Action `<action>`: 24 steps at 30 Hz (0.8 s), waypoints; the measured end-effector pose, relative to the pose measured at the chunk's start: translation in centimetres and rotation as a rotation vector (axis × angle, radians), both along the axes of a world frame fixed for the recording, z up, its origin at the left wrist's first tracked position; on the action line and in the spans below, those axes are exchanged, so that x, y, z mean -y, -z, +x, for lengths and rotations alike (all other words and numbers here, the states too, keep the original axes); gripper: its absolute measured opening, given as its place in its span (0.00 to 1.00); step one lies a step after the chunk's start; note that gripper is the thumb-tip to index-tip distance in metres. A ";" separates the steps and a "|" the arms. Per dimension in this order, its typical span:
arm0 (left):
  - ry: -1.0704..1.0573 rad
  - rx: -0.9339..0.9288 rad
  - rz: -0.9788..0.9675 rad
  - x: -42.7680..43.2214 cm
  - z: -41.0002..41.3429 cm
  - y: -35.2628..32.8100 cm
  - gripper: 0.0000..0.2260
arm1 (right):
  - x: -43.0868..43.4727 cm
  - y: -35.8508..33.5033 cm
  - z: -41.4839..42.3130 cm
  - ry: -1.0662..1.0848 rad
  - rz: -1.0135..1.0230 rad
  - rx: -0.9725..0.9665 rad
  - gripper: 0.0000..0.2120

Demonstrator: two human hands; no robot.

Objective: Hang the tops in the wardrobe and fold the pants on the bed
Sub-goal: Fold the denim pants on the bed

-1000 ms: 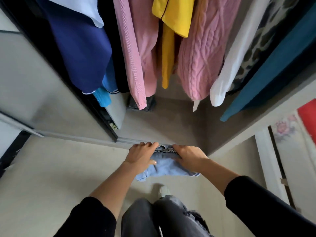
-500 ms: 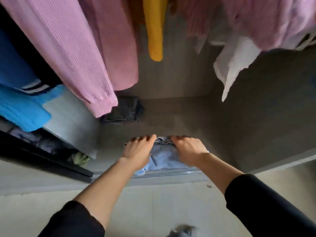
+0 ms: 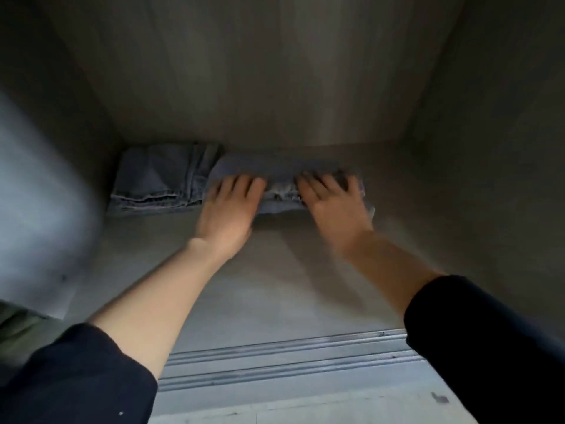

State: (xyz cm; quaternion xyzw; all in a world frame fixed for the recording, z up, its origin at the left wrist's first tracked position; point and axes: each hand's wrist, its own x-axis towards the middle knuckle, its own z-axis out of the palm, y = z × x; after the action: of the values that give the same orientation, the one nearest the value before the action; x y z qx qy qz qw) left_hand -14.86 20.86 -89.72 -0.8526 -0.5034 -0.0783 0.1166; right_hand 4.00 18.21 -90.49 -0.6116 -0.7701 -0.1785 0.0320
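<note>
A folded pair of light blue jeans (image 3: pixel 282 191) lies on the wardrobe floor (image 3: pixel 275 286), pushed against the back wall. My left hand (image 3: pixel 229 209) rests on its left end with fingers spread and fairly straight. My right hand (image 3: pixel 333 203) presses on its right end, fingers also extended. A second folded pair of darker jeans (image 3: pixel 156 179) sits just to the left, touching the first pair. The hanging tops are out of view.
The wardrobe's back wall (image 3: pixel 275 71) and right side wall (image 3: pixel 489 148) close in the space. A blurred grey panel (image 3: pixel 39 194) stands at the left. The metal sliding-door track (image 3: pixel 290 362) runs along the front edge.
Both hands have carried the light blue jeans from the wardrobe's front edge deep to the back wall beside the darker folded jeans. My head has dropped below the hanging clothes.
</note>
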 end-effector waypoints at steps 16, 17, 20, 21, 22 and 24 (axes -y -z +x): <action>0.021 0.229 -0.156 -6.4 -1.0 8.6 0.27 | -8.0 8.9 0.3 0.163 -0.396 -0.223 0.38; 0.017 0.236 -0.167 -6.7 -1.1 9.0 0.29 | -8.5 9.3 0.4 0.164 -0.417 -0.237 0.39; -0.032 0.221 -0.189 -7.1 -0.5 10.1 0.32 | -10.0 10.0 0.6 0.164 -0.419 -0.237 0.37; -0.041 0.221 -0.191 -7.4 -0.3 10.4 0.32 | -10.5 9.9 0.7 0.164 -0.424 -0.241 0.37; -0.046 0.222 -0.190 -7.7 0.0 10.5 0.31 | -11.1 9.8 0.7 0.168 -0.441 -0.261 0.37; -0.062 0.238 -0.182 -8.3 0.2 10.3 0.29 | -11.8 9.6 0.8 0.180 -0.490 -0.300 0.38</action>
State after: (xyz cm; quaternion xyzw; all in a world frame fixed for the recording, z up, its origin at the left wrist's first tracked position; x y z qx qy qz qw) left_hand -14.67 29.16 -99.97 -0.8284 -0.5448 -0.1290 -0.0194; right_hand 4.75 30.05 -100.05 -0.6866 -0.7195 0.1030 -0.0189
